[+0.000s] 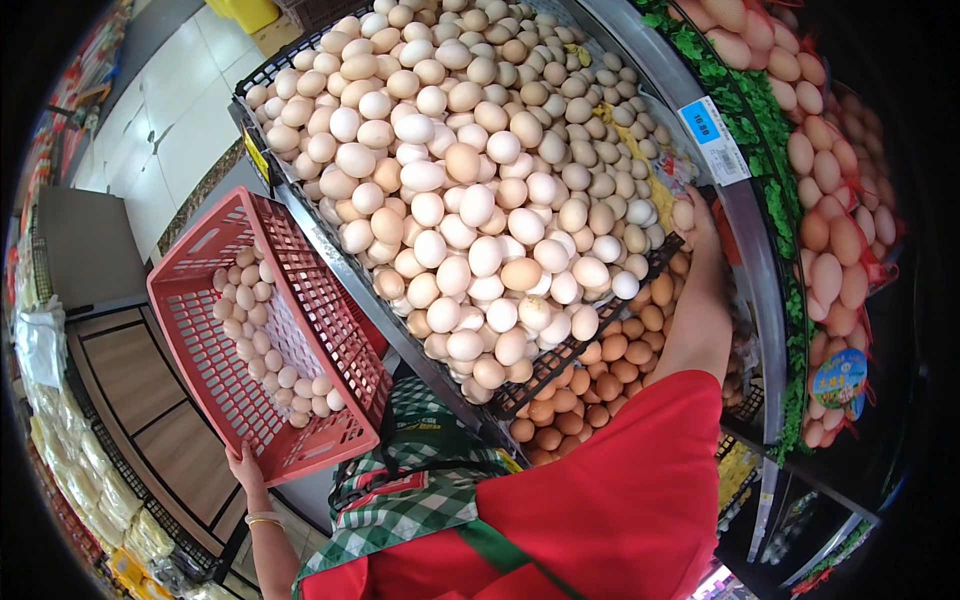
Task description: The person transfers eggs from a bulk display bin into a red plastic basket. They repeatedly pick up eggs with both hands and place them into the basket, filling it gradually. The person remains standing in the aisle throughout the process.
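My left hand (246, 466) grips the lower rim of a red plastic crate (262, 330), tilted beside the egg display. Pale eggs (259, 341) lie along the inside of the crate. At the far right edge of a large heap of cream and beige eggs (465, 202), my right hand (696, 217) is partly hidden, its fingers at a pale egg (682, 214); whether it holds that egg is not plain. Smaller greenish eggs (577, 142) fill the heap's upper right part, beside a yellow cloth or wrap (656, 191).
Brown eggs (611, 360) lie in a neighbouring section past a black plastic grid (555, 375). A metal shelf rail (757, 247) bearing a price tag (712, 139) curves along the right, with green artificial leaves and eggs in red net bags (832, 225) behind it. Packaged goods (75, 457) line the left.
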{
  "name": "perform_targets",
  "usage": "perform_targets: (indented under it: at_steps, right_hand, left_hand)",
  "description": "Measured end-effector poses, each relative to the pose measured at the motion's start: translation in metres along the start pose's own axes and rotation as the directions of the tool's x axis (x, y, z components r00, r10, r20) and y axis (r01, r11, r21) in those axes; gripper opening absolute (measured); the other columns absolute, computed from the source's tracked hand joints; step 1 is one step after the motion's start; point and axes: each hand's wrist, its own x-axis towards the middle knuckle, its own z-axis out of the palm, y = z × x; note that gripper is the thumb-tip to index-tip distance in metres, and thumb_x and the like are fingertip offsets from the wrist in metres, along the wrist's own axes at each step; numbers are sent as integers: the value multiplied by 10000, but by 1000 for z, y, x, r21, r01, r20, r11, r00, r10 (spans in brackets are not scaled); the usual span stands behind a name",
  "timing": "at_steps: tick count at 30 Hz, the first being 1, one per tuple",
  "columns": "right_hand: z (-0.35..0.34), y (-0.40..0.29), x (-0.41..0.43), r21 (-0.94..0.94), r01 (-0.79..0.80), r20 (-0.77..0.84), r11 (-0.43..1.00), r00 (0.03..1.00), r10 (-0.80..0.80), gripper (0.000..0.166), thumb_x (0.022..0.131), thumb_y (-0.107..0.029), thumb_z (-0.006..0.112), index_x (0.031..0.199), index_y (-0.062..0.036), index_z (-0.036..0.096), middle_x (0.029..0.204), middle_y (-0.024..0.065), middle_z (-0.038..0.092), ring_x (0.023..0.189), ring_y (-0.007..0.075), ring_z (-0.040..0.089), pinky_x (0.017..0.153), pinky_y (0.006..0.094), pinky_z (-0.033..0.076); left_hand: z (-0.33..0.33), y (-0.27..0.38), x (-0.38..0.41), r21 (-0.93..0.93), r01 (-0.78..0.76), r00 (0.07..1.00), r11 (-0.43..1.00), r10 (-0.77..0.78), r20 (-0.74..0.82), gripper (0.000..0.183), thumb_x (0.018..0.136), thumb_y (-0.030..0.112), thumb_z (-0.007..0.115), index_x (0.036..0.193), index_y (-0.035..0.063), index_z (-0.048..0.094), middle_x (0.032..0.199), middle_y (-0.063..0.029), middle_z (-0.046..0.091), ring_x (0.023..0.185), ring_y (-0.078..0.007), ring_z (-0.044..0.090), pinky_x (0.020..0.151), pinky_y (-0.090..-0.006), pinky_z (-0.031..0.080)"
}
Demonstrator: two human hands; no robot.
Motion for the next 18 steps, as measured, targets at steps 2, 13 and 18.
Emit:
perform_targets:
  at_steps: [2,13,18]
  right_hand:
    - [3,7,13,-81,-8,-68,997,998,2,497,737,-416,700,1087,-64,672,1053,130,676,997,237,625,885,344,457]
    - [29,35,56,-456,-82,-328,886,941,-81,419,779,-362,680,1066,-57,679,1032,121,684,985,224,628,881,328,459]
    - [20,39,60,-515,-110,-402,850,907,-126,384,798,-337,671,1057,-54,682,1022,116,688,979,218,630,880,320,459]
  left_hand:
    - [1,-1,0,-1,11,1000,1000,-11,-17,248,954,74,505,1190,4,476,1042,-110,648,853,-166,650,769,-277,531]
    - [-12,-19,8,117,9,995,993,3,-96,289,914,162,600,1150,5,540,1024,-60,625,870,-123,597,767,-269,490]
    - [-11,-19,2,303,-71,989,950,108,-106,283,934,105,551,1195,10,495,1051,-89,621,867,-149,626,696,-274,537]
